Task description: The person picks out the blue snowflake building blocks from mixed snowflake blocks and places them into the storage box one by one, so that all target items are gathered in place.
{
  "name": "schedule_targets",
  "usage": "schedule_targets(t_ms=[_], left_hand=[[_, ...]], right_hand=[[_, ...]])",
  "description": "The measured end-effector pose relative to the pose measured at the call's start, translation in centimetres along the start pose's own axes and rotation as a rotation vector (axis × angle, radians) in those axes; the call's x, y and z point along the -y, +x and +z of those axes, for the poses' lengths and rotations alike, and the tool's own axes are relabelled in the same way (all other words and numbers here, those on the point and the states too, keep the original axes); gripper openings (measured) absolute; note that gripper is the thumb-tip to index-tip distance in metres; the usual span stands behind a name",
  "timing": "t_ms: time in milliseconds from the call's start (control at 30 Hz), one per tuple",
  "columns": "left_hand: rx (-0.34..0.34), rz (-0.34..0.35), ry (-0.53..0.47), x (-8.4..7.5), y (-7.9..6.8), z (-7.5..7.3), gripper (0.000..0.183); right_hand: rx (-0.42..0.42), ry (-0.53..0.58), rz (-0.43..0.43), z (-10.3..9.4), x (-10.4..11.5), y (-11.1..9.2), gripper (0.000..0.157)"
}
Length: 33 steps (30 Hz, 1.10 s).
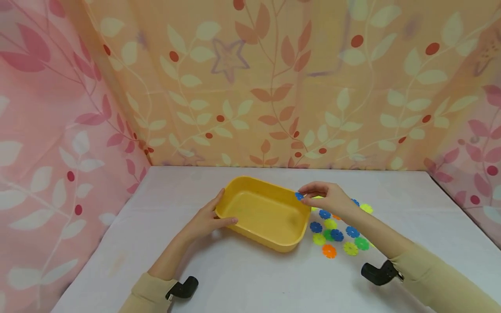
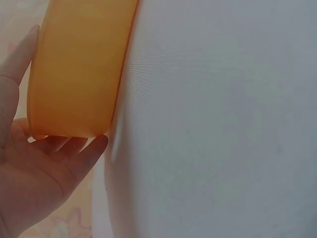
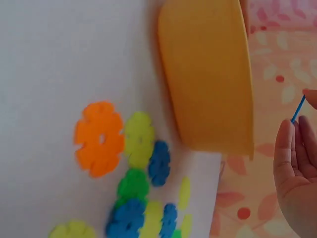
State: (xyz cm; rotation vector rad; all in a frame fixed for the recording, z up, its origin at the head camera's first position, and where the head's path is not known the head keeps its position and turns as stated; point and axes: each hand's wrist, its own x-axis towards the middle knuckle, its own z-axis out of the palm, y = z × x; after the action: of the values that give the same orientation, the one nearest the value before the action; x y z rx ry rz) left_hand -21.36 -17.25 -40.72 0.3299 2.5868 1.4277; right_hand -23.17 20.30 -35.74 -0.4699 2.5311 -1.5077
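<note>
A yellow plastic basin (image 1: 262, 213) with rounded corners stands on the white tabletop, nothing inside it. My left hand (image 1: 205, 221) grips its left end, thumb at the near rim and the other fingers round the outer wall; the left wrist view shows those fingertips against the basin's end (image 2: 81, 69). Over the basin's right rim, my right hand (image 1: 330, 198) pinches a blue notched flower-shaped disc (image 1: 299, 196) between thumb and fingertips. In the right wrist view this disc (image 3: 298, 108) is seen edge-on, held above the height of the rim.
Several loose notched discs lie scattered right of the basin, among them an orange one (image 1: 329, 251), a yellow one (image 1: 350, 248), a green one (image 1: 362, 243) and a blue one (image 1: 316, 227); some overlap. Patterned curtains (image 1: 270, 87) hang behind the white table (image 1: 242, 282) and along both sides.
</note>
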Motion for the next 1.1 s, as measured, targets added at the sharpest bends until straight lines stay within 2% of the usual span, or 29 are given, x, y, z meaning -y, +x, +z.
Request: schedule_targets(t_ms=[233, 400, 467, 733, 867, 967, 1100], left_hand=[[-0.001, -0.012, -0.029, 0.0, -0.1, -0.1, 0.106], [0.003, 0.000, -0.042, 0.0, 0.0, -0.2, 0.108], [0.005, 0.009, -0.052, 0.0, 0.1, -0.1, 0.107], [-0.003, 0.029, -0.074, 0.0, 0.1, 0.1, 0.103], [0.005, 0.017, -0.077, -1.5, -0.6, -0.1, 0.101], [0.006, -0.001, -0.075, -1.6, -0.6, -0.1, 0.101], [-0.015, -0.007, -0.063, -0.3, -0.2, 0.1, 0.103]], right_hand=[[0.105, 0.037, -0.095, 4.0, 4.3, 4.2, 0.033], [0.184, 0.054, -0.178, 6.9, 6.0, 7.3, 0.028], [0.205, 0.023, -0.196, 7.9, 6.4, 8.5, 0.027], [0.317, -0.120, -0.256, 10.3, 6.1, 12.1, 0.025], [0.359, -0.185, -0.274, 10.9, 5.5, 13.1, 0.024], [0.407, -0.233, -0.292, 11.6, 5.0, 13.4, 0.023], [0.495, -0.285, -0.320, 12.6, 4.5, 13.6, 0.023]])
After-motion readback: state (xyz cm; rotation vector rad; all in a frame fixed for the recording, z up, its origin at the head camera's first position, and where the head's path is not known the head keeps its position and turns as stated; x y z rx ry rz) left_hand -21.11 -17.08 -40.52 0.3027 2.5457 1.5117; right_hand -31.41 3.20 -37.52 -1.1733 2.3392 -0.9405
